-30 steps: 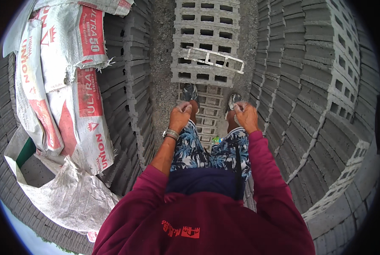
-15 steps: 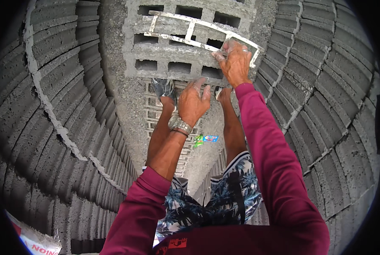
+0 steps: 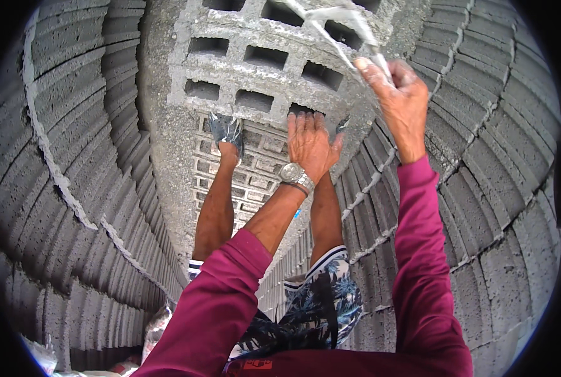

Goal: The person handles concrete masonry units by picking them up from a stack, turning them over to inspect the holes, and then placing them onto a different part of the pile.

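My right hand is closed on one end of a white ladder-shaped frame. The frame is tilted up off the stacked hollow concrete blocks, blurred by motion, and its far part runs out of the picture. Fingers stretched out side by side, my left hand rests at the near edge of the block stack, with its fingertips beside a hole. It grips nothing. Both hands have grey-white dust on them. A metal watch is on my left wrist.
Tall stacks of grey concrete blocks rise on the left and on the right. Gritty ground lies beside the hollow blocks. My feet stand by their near edge. Several plastic bags lie at the lower left.
My right hand has lifted the white frame off the hollow blocks and swung it to the right. My left hand has moved right and come to the blocks' near edge. The view has shifted slightly.
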A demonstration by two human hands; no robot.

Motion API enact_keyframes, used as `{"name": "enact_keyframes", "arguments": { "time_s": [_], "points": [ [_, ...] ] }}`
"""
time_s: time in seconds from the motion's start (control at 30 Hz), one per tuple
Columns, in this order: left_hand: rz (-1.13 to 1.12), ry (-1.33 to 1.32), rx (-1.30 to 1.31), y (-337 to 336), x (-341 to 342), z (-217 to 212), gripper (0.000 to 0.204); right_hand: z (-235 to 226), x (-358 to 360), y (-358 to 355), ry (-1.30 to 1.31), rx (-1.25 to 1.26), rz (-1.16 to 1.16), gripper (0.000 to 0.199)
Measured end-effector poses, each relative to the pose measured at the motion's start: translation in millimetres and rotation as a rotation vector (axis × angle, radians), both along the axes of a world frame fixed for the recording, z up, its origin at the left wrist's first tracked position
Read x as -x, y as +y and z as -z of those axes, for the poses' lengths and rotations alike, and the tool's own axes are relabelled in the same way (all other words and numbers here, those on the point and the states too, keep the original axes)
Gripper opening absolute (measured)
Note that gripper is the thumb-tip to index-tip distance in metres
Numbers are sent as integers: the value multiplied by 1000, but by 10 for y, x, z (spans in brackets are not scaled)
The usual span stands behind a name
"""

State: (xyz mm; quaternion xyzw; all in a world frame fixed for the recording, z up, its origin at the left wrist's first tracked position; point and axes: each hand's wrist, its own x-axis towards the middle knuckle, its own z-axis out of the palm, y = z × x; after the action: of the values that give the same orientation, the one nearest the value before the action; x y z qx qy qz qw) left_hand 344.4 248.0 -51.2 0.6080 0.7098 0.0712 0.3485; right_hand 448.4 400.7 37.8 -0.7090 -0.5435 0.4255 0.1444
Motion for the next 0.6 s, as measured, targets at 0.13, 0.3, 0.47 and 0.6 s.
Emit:
{"name": "enact_keyframes", "arguments": {
  "time_s": [0.13, 0.3, 0.47, 0.6],
  "points": [
    [-95, 5, 130, 139, -121, 128, 56, -98, 170, 77, 116, 91, 99, 52],
    [-137, 39, 83, 76, -141, 220, 45, -166, 531, 122, 217, -56, 178, 47],
    [-108, 14, 192, 54, -96, 187, 45, -791, 932, 277, 472, -188, 240, 49],
    [-105, -10, 180, 49, -108, 196, 44, -302, 1013, 66, 344, -209, 59, 50]
  ]
}}
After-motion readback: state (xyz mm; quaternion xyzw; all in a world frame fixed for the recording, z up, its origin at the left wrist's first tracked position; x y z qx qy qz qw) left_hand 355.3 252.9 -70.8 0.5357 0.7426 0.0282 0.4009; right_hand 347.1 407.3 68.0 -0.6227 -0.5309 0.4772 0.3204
